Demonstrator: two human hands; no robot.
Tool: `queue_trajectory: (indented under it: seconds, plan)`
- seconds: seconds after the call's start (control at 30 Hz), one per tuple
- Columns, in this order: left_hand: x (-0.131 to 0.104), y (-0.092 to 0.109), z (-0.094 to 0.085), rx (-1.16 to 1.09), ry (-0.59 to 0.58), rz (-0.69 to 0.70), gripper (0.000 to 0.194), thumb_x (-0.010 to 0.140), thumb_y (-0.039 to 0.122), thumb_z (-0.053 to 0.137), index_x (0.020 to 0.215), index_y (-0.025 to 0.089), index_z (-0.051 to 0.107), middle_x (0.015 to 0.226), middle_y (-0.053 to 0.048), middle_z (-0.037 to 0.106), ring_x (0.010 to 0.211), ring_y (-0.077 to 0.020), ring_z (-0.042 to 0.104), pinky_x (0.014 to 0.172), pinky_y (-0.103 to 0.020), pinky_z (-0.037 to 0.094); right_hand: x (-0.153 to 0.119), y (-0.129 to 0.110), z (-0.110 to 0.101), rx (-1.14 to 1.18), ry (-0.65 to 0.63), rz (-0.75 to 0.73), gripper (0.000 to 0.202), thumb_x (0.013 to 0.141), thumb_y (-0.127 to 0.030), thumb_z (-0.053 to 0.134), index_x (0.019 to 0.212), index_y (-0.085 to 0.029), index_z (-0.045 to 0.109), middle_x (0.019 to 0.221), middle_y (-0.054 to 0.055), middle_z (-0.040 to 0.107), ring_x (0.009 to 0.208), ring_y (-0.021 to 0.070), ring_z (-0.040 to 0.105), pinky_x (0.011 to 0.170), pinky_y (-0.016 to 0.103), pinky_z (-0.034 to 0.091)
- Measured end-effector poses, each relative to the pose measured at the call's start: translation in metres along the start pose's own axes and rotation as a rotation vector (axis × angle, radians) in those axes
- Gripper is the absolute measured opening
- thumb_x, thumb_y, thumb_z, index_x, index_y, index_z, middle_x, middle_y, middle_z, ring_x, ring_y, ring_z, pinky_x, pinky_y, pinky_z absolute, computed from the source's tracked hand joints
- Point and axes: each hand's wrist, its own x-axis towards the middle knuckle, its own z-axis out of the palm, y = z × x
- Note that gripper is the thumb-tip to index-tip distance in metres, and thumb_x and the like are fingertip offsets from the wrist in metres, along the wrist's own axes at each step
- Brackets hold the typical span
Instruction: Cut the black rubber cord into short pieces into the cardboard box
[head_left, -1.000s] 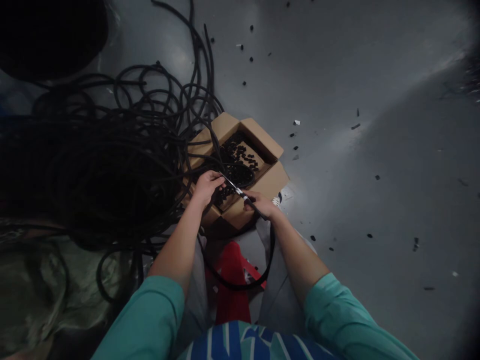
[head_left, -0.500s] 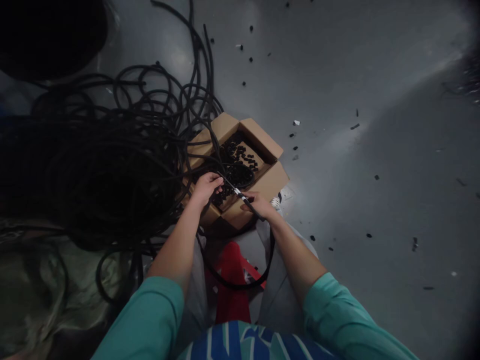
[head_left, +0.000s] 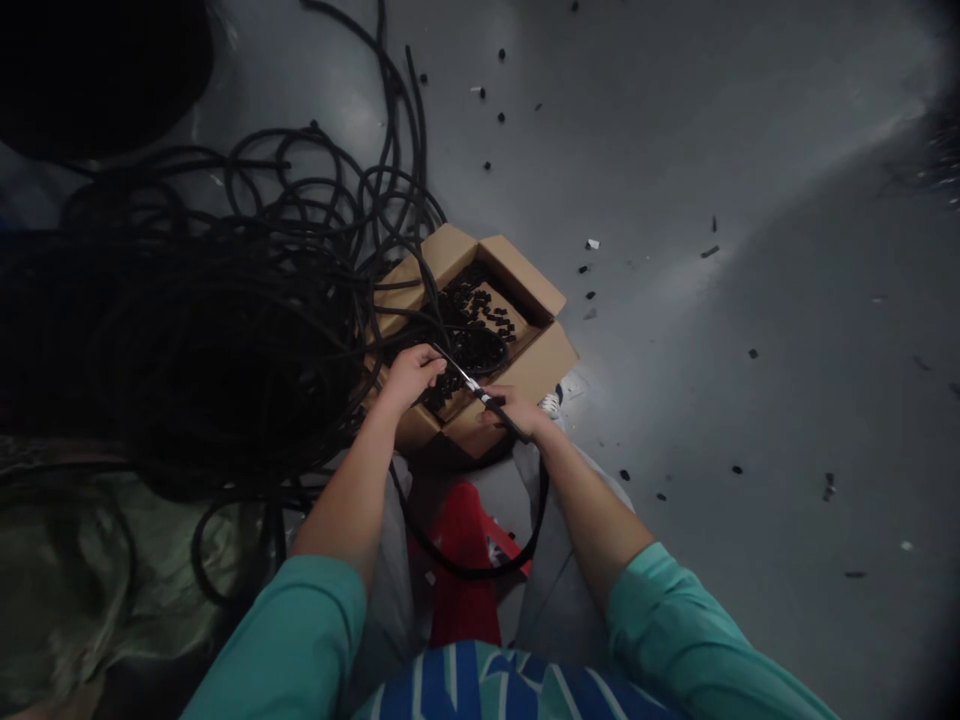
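My right hand [head_left: 519,410] is closed around a thick black cable [head_left: 512,428], whose white-banded end points up and left over the box. From that end a thin, pale strand [head_left: 452,362] runs toward my left hand [head_left: 414,373]. The fingers of my left hand are pinched together beside the strand's tip; whether they grip it is too small to make out. Behind my right wrist the cable hangs down in a loop between my knees. Under both hands stands an open cardboard box [head_left: 551,362] with small black pieces [head_left: 480,308] and coiled black cable inside.
A large tangle of black cable [head_left: 322,200] lies left of the box, some strands crossing its edge. Small black scraps [head_left: 591,296] are scattered over the grey floor [head_left: 675,380]. Something red [head_left: 461,560] sits between my legs. Greenish sheeting [head_left: 165,590] lies at lower left.
Both hands stay nearly in place over the box. The strand and the cable end have shifted only very slightly.
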Motion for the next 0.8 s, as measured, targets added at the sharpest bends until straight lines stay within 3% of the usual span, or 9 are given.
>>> queue_trajectory:
  seconds: [0.17, 0.4, 0.53, 0.8]
  plan:
    - [-0.001, 0.004, 0.002, -0.073, 0.029, -0.031, 0.009, 0.066, 0.021, 0.058, 0.065, 0.014, 0.053, 0.055, 0.001, 0.056, 0.039, -0.0049, 0.043, 0.041, -0.018, 0.031, 0.000, -0.001, 0.007, 0.080, 0.008, 0.026, 0.036, 0.053, -0.027, 0.062, 0.086, -0.014, 0.060, 0.044, -0.010, 0.039, 0.037, 0.0054, 0.036, 0.038, 0.018, 0.026]
    - [-0.003, 0.010, 0.001, -0.017, 0.018, -0.005, 0.010, 0.066, 0.022, 0.059, 0.067, 0.013, 0.054, 0.056, 0.002, 0.055, 0.042, -0.0048, 0.044, 0.044, -0.019, 0.034, -0.002, -0.001, 0.011, -0.004, 0.083, -0.021, 0.031, 0.056, -0.022, 0.061, 0.085, -0.013, 0.061, 0.041, -0.010, 0.039, 0.036, 0.0049, 0.035, 0.039, 0.018, 0.026]
    - [-0.004, 0.011, 0.002, 0.002, -0.007, 0.020, 0.017, 0.061, 0.024, 0.063, 0.072, 0.015, 0.053, 0.064, 0.002, 0.057, 0.051, -0.0072, 0.049, 0.050, -0.020, 0.038, -0.003, -0.003, 0.009, 0.094, 0.033, 0.028, 0.036, 0.055, -0.026, 0.063, 0.088, -0.013, 0.059, 0.040, -0.010, 0.040, 0.034, 0.0054, 0.038, 0.036, 0.018, 0.028]
    - [-0.005, 0.009, 0.004, 0.240, -0.043, 0.074, 0.009, 0.061, 0.019, 0.060, 0.067, 0.015, 0.056, 0.065, 0.000, 0.058, 0.061, -0.0115, 0.053, 0.056, -0.022, 0.040, 0.000, 0.002, 0.005, 0.208, -0.062, 0.090, 0.047, 0.050, -0.028, 0.072, 0.092, -0.014, 0.057, 0.048, -0.008, 0.050, 0.040, 0.0066, 0.048, 0.038, 0.017, 0.036]
